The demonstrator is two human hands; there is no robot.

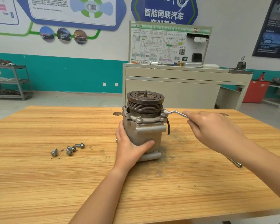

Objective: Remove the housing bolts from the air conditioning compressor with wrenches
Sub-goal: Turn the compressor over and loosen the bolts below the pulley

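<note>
A wooden table is filling the foreground, dark smudges marking its striped top. Behind it a beige cabinet is supporting an upright wiring diagram board. A grey shelf trolley is standing far left, and a red cabinet is sitting far right.

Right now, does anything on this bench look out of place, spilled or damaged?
Nothing looks damaged. The compressor stands upright, gripped by the left hand, while the right hand holds the offset wrench on a flange bolt. Two minor things: dark grime smeared on the table by its base, and four loose bolts scattered to its left.
</note>
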